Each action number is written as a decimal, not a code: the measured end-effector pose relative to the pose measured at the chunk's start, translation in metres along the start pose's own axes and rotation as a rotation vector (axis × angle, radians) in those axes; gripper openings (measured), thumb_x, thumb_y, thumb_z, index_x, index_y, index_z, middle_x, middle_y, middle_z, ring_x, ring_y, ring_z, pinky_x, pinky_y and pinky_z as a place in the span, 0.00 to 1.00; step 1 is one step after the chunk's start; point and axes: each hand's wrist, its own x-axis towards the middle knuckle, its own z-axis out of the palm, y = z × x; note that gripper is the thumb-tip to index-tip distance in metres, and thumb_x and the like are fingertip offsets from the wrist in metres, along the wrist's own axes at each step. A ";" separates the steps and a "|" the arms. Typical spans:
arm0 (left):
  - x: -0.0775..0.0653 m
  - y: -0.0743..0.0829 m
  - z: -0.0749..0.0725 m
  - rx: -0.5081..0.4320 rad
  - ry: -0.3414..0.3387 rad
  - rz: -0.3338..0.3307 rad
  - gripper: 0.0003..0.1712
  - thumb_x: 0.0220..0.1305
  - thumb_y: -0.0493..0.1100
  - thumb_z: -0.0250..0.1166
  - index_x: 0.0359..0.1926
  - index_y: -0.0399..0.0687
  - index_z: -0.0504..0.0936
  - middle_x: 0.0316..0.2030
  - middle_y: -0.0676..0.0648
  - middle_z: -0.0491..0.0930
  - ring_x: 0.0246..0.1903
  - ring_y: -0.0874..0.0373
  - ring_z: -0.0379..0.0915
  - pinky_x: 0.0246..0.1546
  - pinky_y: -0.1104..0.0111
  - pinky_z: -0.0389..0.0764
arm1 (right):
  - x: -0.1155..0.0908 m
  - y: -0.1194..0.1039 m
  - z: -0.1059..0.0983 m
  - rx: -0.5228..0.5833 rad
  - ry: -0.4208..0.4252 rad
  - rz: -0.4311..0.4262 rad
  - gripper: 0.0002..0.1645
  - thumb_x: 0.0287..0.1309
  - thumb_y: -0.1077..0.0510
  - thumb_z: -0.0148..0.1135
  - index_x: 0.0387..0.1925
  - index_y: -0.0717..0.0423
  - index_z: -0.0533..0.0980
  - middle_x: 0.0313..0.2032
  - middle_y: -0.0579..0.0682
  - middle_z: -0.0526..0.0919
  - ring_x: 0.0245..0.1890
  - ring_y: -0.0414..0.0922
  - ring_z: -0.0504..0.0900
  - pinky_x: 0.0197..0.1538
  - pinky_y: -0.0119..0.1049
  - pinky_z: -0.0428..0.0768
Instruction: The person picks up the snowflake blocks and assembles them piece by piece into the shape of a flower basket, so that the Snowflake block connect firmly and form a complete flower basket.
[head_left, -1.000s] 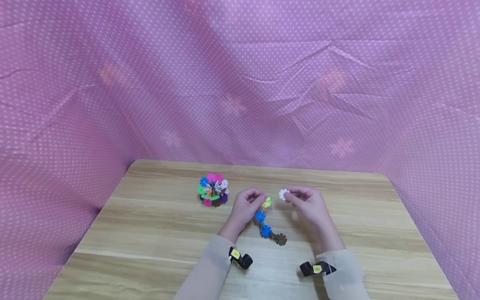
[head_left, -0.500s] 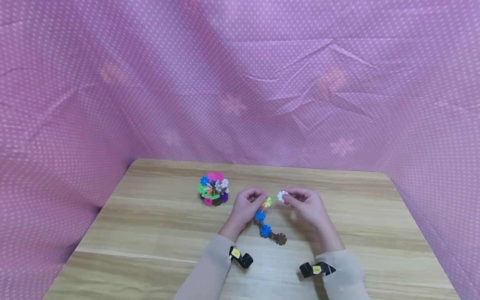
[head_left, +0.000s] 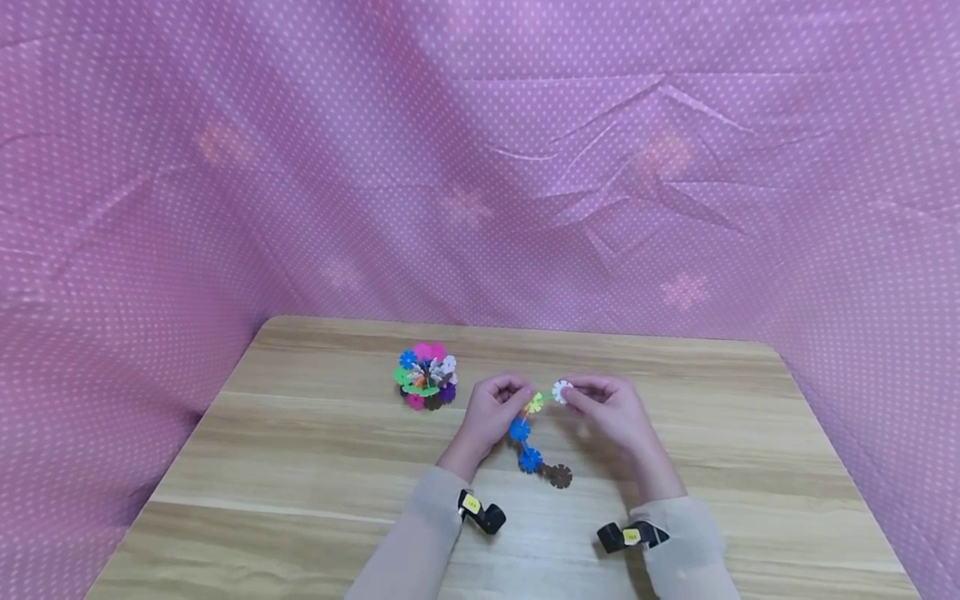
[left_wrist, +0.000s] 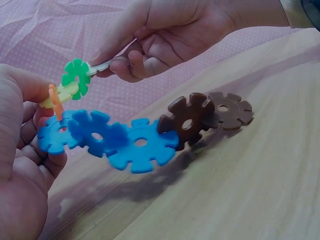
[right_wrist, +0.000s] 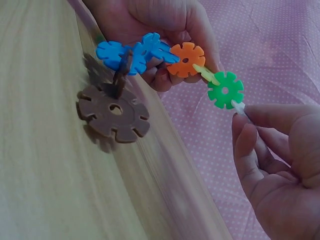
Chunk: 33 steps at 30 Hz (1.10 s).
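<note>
My left hand pinches the yellow snowflake disc in a chain of notched plastic discs. From yellow, the chain runs through an orange disc and several blue discs to brown discs at the tail. On yellow's other side sits a green disc. Between thumb and fingers my right hand pinches a white disc. Its edge meets a notch of the green disc in the right wrist view; how deep it sits I cannot tell. The fingers partly cover the yellow and white discs.
A round cluster of joined multicoloured discs stands to the left of my left hand on the wooden table. Pink dotted cloth hangs behind the table and at its sides.
My right hand has brought the white disc leftward, closing the gap to the green disc. My left hand and the chain have stayed nearly still.
</note>
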 end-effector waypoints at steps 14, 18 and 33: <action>0.002 0.005 0.001 -0.052 0.011 -0.011 0.09 0.75 0.35 0.70 0.45 0.30 0.86 0.36 0.52 0.85 0.31 0.63 0.76 0.33 0.77 0.79 | -0.001 -0.010 0.012 0.177 0.036 0.108 0.15 0.70 0.65 0.72 0.53 0.70 0.85 0.40 0.56 0.93 0.39 0.47 0.91 0.52 0.42 0.91; 0.001 0.004 0.001 -0.038 -0.010 0.006 0.09 0.75 0.37 0.71 0.45 0.31 0.86 0.34 0.54 0.84 0.30 0.63 0.75 0.32 0.76 0.79 | -0.003 -0.012 0.009 0.132 0.019 0.100 0.15 0.69 0.62 0.74 0.52 0.68 0.85 0.40 0.55 0.92 0.40 0.50 0.91 0.50 0.42 0.91; -0.004 0.024 -0.006 0.022 -0.225 0.064 0.10 0.77 0.45 0.72 0.50 0.42 0.90 0.43 0.46 0.90 0.38 0.54 0.81 0.38 0.72 0.82 | -0.020 -0.027 -0.032 -0.170 -0.316 -0.091 0.10 0.69 0.60 0.75 0.47 0.59 0.88 0.41 0.54 0.91 0.42 0.52 0.89 0.49 0.38 0.90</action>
